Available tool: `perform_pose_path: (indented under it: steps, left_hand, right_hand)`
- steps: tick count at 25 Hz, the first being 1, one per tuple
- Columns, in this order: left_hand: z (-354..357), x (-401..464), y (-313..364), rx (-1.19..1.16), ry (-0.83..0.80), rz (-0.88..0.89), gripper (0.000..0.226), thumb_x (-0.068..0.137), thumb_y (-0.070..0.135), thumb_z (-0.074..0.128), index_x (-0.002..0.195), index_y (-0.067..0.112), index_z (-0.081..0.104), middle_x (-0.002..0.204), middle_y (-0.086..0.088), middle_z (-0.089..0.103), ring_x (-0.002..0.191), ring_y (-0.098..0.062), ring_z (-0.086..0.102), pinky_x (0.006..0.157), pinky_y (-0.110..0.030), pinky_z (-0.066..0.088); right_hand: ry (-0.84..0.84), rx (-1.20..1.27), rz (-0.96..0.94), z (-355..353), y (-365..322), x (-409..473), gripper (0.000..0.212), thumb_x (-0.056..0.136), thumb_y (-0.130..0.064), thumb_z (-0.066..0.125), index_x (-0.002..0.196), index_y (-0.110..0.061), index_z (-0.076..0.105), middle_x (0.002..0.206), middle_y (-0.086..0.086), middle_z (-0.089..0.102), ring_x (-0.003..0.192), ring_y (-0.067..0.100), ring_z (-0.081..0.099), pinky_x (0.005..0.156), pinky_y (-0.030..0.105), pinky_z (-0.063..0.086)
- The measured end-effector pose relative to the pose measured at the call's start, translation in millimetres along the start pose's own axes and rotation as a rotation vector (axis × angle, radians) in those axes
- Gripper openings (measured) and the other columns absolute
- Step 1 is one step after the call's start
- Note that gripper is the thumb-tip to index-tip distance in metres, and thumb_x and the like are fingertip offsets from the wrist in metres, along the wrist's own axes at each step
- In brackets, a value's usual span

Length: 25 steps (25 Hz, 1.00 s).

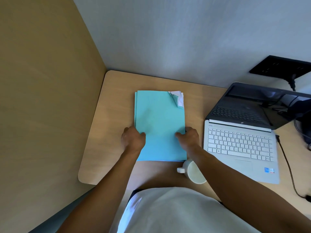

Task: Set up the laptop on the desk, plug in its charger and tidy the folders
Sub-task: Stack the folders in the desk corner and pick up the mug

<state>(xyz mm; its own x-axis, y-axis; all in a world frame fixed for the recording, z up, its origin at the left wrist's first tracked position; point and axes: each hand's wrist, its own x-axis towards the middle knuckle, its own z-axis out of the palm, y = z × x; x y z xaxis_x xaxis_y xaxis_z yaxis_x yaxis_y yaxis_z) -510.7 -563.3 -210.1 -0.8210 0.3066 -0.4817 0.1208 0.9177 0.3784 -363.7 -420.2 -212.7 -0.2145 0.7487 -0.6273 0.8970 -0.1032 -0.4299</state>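
We are on the folder-tidying step. The stack of teal folders (159,125) lies flat on the desk (109,115), left of centre, with the open laptop (240,145) just beside it at three o'clock. Our left hand (133,138) clasps the stack's left edge, thumb on the top cover and fingers curled at the side; our right hand (189,137) does the same on the right edge. Both are partly closed on the folders, squeezing them square.

The laptop looks set up already, and a black cable (286,162) runs along its right side toward a dark socket panel (282,66) at one o'clock; whether it is plugged in we cannot tell.

At the stack's far right corner a cover (175,100) is curled back over white paper. A white mug (193,172) sits at five o'clock, close to our right forearm. Next we would judge it best to flatten that corner and align the edges, minding the mug.
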Motion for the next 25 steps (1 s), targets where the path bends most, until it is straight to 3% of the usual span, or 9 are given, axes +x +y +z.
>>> perform_pose_path:
  steps: [6,10,11,13,15,18,20,25]
  left_hand:
    - [-18.3,30.6,7.4,-0.019,-0.062,0.044,0.053,0.086,0.047,0.064,0.115,0.003,0.061,0.117,-0.018,0.062,0.106,-0.037,0.062,0.083,-0.036,0.051]
    - [-31.8,61.0,30.2,-0.345,-0.109,0.038,0.034,0.084,0.03,0.07,0.11,0.008,0.07,0.111,-0.009,0.074,0.1,-0.028,0.07,0.083,-0.035,0.056]
    - [-31.8,64.7,33.6,-0.369,-0.12,0.03,0.033,0.083,0.028,0.07,0.11,0.008,0.071,0.11,-0.008,0.074,0.098,-0.027,0.07,0.084,-0.037,0.057]
    - [-29.8,66.2,37.2,-0.341,-0.122,0.029,0.032,0.081,0.026,0.068,0.107,0.006,0.07,0.108,-0.009,0.073,0.096,-0.028,0.07,0.082,-0.039,0.058]
    - [-25.1,65.1,36.2,-0.311,-0.084,0.042,0.032,0.076,0.025,0.064,0.103,0.008,0.07,0.105,-0.006,0.073,0.093,-0.027,0.07,0.079,-0.037,0.058]
    - [-23.8,61.5,35.0,-0.336,-0.056,0.033,0.027,0.078,0.017,0.063,0.104,0.014,0.072,0.102,0.0,0.074,0.09,-0.023,0.071,0.073,-0.031,0.056]
    - [-24.8,61.3,35.1,-0.296,-0.047,0.057,0.025,0.081,0.016,0.066,0.105,0.015,0.073,0.102,0.001,0.075,0.089,-0.022,0.071,0.071,-0.026,0.051]
    - [-22.1,67.3,34.5,-0.201,-0.043,0.097,0.027,0.078,0.023,0.067,0.104,0.017,0.075,0.104,-0.001,0.075,0.089,-0.022,0.072,0.071,-0.027,0.054]
  right_hand:
    - [0.019,0.071,-0.006,-3.9,-12.1,13.8,0.05,0.067,-0.04,0.054,0.106,-0.012,0.068,0.107,0.013,0.067,0.099,0.033,0.064,0.084,0.037,0.055]
    - [-0.015,0.216,0.053,-18.6,-50.3,29.9,0.012,0.076,-0.027,0.057,0.073,-0.017,0.062,0.086,0.005,0.065,0.074,0.027,0.061,0.06,0.027,0.046]
    - [-0.022,0.232,0.065,-20.2,-56.4,34.6,0.013,0.079,-0.026,0.055,0.07,-0.018,0.057,0.085,0.005,0.061,0.071,0.025,0.056,0.058,0.026,0.042]
    - [-0.028,0.195,0.075,-19.4,-61.9,41.8,0.016,0.076,-0.032,0.05,0.078,-0.019,0.057,0.097,0.01,0.062,0.078,0.025,0.053,0.064,0.028,0.043]
    - [-0.02,0.15,0.073,-14.2,-61.3,45.8,0.032,0.071,-0.036,0.044,0.092,-0.02,0.063,0.117,0.015,0.06,0.094,0.031,0.058,0.077,0.034,0.049]
    - [0.0,0.085,0.074,-10.3,-63.4,38.3,0.043,0.088,-0.031,0.048,0.126,-0.016,0.062,0.133,0.014,0.045,0.119,0.037,0.055,0.1,0.04,0.049]
    - [0.008,0.106,0.091,-7.6,-62.0,41.1,0.047,0.089,-0.033,0.053,0.132,-0.017,0.058,0.132,0.011,0.042,0.122,0.036,0.051,0.1,0.041,0.049]
    - [0.007,0.122,0.096,-8.1,-61.7,41.2,0.046,0.084,-0.033,0.057,0.128,-0.018,0.06,0.128,0.01,0.044,0.119,0.033,0.051,0.093,0.038,0.051]
